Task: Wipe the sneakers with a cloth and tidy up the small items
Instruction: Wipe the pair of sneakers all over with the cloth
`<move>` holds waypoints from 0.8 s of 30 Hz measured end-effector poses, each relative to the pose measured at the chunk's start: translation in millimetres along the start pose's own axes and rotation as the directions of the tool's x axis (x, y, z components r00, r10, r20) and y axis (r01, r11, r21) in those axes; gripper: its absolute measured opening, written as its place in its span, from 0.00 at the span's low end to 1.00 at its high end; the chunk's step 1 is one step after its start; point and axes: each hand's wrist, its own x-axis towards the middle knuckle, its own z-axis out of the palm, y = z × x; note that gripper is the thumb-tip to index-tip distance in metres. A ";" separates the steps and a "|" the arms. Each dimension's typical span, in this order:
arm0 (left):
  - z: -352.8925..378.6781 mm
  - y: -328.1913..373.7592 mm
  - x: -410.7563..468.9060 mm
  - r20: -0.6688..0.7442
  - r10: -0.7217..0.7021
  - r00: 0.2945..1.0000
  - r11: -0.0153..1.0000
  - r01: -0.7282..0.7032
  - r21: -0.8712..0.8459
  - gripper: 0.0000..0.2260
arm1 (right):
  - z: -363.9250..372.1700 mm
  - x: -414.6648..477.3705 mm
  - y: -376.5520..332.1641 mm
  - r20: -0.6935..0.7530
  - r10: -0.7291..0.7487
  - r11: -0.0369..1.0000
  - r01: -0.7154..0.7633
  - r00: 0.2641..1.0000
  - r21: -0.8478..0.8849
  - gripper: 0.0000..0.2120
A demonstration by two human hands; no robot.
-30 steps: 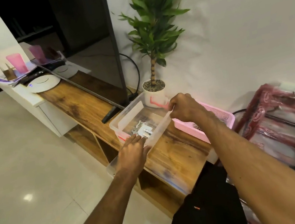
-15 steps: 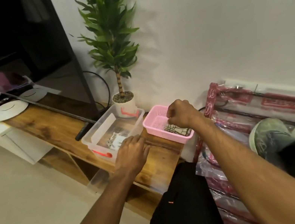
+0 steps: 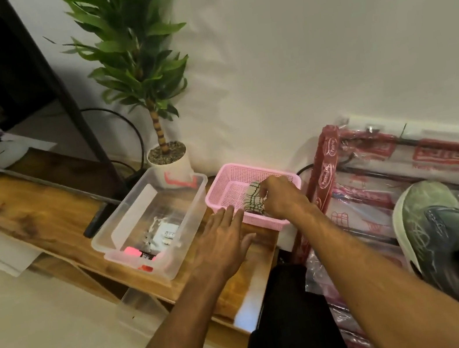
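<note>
The cloth (image 3: pixel 252 199) lay in the pink basket (image 3: pixel 221 193) on the table (image 3: pixel 45 212). The right hand (image 3: pixel 283 198), only above it half a second before, now closed its grip on the cloth's top, so wiping the sneakers (image 3: pixel 432 217) could probably start soon. The left hand (image 3: pixel 221 241) had left the clear box (image 3: pixel 122 223); its grip was open, fingers straight, beside the basket.

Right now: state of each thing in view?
left hand: open, fingers straight, beside the pink basket.
right hand: pinching the cloth.
cloth: folded, in the pink basket.
clear bin: open-topped, small items inside.
sneakers: untouched, on plastic-wrapped packages.
</note>
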 end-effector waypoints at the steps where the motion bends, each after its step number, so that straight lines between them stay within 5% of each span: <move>1: 3.9 -2.5 4.4 0.022 -0.002 1.000 1.000 0.001 0.012 0.30 | 4.4 5.7 1.9 -0.008 0.010 1.000 -0.010 1.000 0.010 0.16; 9: 29.6 -14.2 18.0 0.119 0.017 0.993 1.000 -0.018 0.006 0.31 | 24.4 40.5 9.0 0.140 -0.009 0.999 0.015 0.990 -0.041 0.17; 16: 33.7 -12.8 17.1 0.112 0.007 0.994 1.000 -0.006 -0.006 0.31 | 40.2 51.7 7.9 0.125 -0.005 0.945 0.046 0.992 -0.325 0.25; 24: 30.1 -6.3 20.5 0.132 -0.027 0.991 0.998 0.034 -0.049 0.31 | 43.0 51.6 4.9 0.057 -0.046 0.871 0.068 0.997 -0.486 0.15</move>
